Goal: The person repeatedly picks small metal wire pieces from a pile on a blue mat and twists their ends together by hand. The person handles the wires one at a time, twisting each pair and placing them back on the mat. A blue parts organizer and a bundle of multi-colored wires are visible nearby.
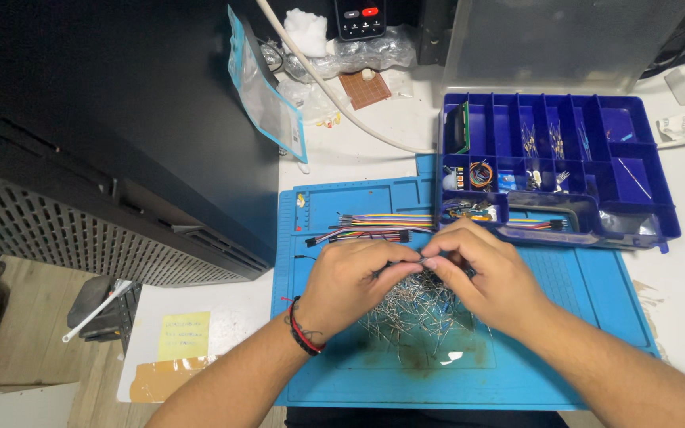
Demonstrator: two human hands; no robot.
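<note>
**Sorting fine wire-leaded parts on the blue mat**

Both hands meet over the pile of wire-leaded components (415, 317) at the middle of the blue mat (580, 317). The left hand (348, 284) and right hand (481, 277) pinch thin leads between closed fingertips. Best to pull gently, one piece at a time, keeping strays on the mat.

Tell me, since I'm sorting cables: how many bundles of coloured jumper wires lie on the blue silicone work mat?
2: one flat rainbow jumper-wire bundle nearer the mat's far edge, another just below it, beside the left hand. More may hide under the hands.
</note>
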